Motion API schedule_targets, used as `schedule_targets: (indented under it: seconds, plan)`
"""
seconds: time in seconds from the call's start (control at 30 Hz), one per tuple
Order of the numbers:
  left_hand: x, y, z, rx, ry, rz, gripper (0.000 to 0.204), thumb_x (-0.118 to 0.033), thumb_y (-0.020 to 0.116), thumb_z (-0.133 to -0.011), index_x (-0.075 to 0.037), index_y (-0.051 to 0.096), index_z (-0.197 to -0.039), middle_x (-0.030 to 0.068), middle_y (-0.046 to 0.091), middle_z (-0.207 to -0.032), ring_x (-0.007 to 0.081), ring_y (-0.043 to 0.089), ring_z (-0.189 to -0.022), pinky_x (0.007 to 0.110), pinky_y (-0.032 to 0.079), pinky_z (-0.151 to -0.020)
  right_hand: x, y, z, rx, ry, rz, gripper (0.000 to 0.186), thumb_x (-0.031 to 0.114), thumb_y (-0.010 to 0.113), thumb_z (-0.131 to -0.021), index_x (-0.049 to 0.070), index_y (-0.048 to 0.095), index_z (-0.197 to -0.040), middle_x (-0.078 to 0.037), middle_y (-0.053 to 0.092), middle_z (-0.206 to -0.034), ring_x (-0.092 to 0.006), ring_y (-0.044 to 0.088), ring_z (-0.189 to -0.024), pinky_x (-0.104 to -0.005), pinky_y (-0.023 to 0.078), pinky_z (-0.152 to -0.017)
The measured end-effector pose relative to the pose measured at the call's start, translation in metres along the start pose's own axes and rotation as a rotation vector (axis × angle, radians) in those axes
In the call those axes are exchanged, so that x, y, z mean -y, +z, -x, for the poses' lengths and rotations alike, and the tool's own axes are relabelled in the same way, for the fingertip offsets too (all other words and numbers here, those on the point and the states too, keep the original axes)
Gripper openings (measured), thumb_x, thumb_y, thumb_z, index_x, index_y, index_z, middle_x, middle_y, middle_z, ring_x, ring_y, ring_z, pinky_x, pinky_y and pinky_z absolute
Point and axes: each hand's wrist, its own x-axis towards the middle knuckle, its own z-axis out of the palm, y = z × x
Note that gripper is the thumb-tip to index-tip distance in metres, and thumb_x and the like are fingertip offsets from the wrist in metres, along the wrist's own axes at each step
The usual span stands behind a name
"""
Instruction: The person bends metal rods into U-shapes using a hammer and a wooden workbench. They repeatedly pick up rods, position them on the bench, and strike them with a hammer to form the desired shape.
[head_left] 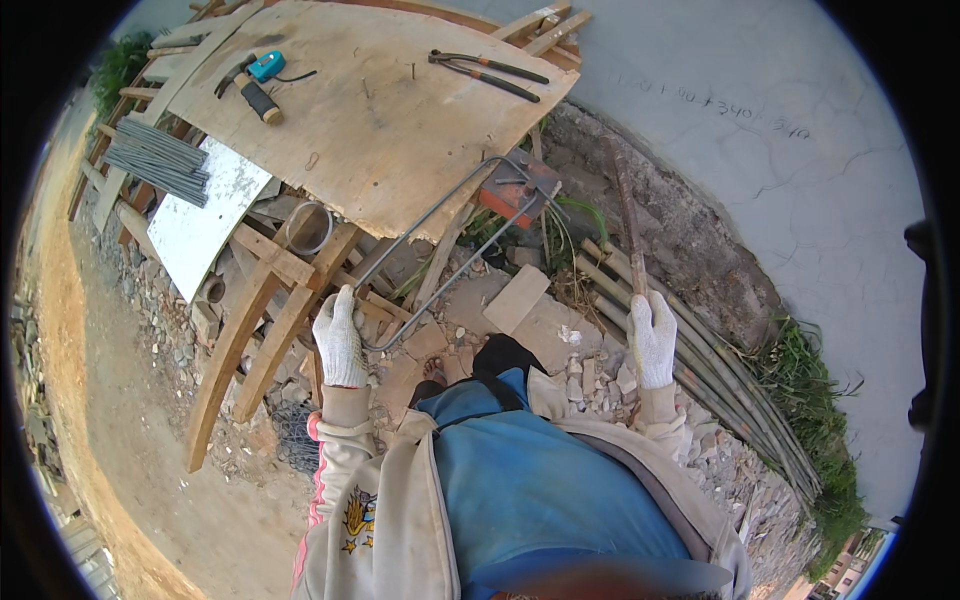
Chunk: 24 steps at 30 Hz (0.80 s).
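My left hand (340, 342), in a white knit glove, is closed around a bent steel rod (430, 214) near its rounded end. The rod forms a long, narrow loop whose far end rests at a red metal block (504, 203) with pegs, at the edge of the plywood tabletop (340, 140). In my right hand (654, 345), gloved too, is the near end of a long rusty bar (627, 215). The bar points away from me beside the wall; whether its far end touches anything I cannot tell.
On the plywood lie a hammer (258, 100), a blue tape measure (267, 66) and long-handled pincers (490, 72). Cut steel rods (158, 160) are stacked at left, near a white board (205, 225). Bamboo poles (720, 385) and rubble lie at right, below a grey wall (770, 170).
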Motion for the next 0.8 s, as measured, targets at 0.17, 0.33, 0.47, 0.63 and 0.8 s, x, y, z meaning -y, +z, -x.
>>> schedule_targets:
  seconds: [0.17, 0.33, 0.47, 0.63, 0.8]
  plan:
    - [-0.002, 0.006, 0.008, -0.072, -0.054, 0.066, 0.026, -0.031, 0.069, -0.102, -0.005, 0.066, -0.1, -0.0063, 0.045, -0.065, 0.0053, 0.038, -0.05, 0.023, 0.031, -0.045, -0.023, -0.028, -0.034, 0.162, 0.052, 0.11, 0.034, 0.028, 0.062, -0.105, -0.003, 0.062, -0.095, -0.011, 0.046, -0.072, -0.0152, 0.04, -0.072, -0.0357, 0.041, -0.066]
    - [0.003, 0.006, 0.003, -0.176, -0.024, 0.019, 0.031, -0.033, 0.072, -0.1, -0.002, 0.071, -0.106, -0.0048, 0.053, -0.068, 0.0037, 0.04, -0.051, 0.023, 0.029, -0.045, -0.033, -0.06, -0.097, 0.364, -0.198, 0.315, 0.039, 0.032, 0.066, -0.102, -0.003, 0.054, -0.091, -0.017, 0.036, -0.076, -0.0167, 0.035, -0.074, -0.0376, 0.04, -0.065]
    - [0.005, 0.004, 0.004, -0.199, 0.006, -0.017, 0.03, -0.032, 0.074, -0.1, -0.003, 0.07, -0.106, -0.0038, 0.054, -0.066, 0.0039, 0.04, -0.047, 0.022, 0.029, -0.042, -0.031, -0.077, -0.151, 0.551, -0.27, 0.343, 0.041, 0.034, 0.065, -0.102, -0.002, 0.053, -0.088, -0.014, 0.036, -0.073, -0.017, 0.035, -0.071, -0.0373, 0.039, -0.064]
    - [0.0, 0.006, 0.009, -0.22, 0.011, -0.067, 0.036, -0.033, 0.074, -0.099, 0.0, 0.069, -0.113, 0.0043, 0.069, -0.077, 0.0057, 0.055, -0.053, 0.021, 0.034, -0.042, -0.028, -0.081, -0.205, 0.696, -0.397, 0.413, 0.04, 0.034, 0.066, -0.1, -0.002, 0.055, -0.086, -0.016, 0.039, -0.071, -0.0212, 0.035, -0.067, -0.0391, 0.04, -0.063]
    - [0.0, 0.007, 0.008, -0.23, 0.027, -0.066, 0.042, -0.032, 0.075, -0.099, 0.005, 0.068, -0.118, 0.01, 0.073, -0.098, 0.0121, 0.074, -0.077, 0.02, 0.039, -0.046, -0.026, -0.079, -0.238, 0.77, -0.439, 0.44, 0.039, 0.034, 0.066, -0.099, -0.002, 0.058, -0.085, -0.018, 0.038, -0.069, -0.0285, 0.032, -0.066, -0.0401, 0.039, -0.061]
